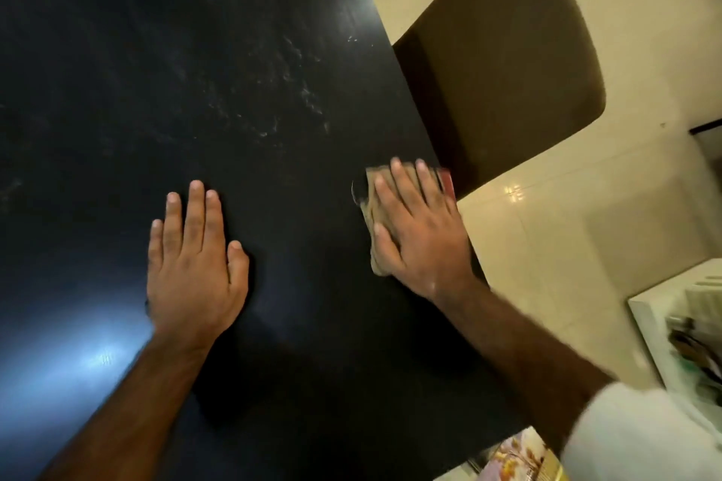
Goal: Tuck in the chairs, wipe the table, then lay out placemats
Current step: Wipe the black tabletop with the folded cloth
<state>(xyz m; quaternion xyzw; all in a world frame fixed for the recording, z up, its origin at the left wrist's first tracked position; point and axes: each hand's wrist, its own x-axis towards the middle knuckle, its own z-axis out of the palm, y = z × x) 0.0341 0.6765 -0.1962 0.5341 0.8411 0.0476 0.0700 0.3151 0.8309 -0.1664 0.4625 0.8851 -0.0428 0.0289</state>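
Nearest the camera, a white sleeve covers the right upper arm, and from it the forearm runs out to the right hand, which lies flat with fingers spread — pressed down on a tan cloth at the right edge of the black desk. Only the cloth's left side and far edge show from under the palm. To the left, the left hand rests palm down on the bare desk, fingers together and extended, holding nothing, well apart from the cloth. Farther out, pale smears mark the desk's far right area. Beyond the right edge, a brown chair stands on cream floor tiles, its seat partly under the desk — just beside the cloth.
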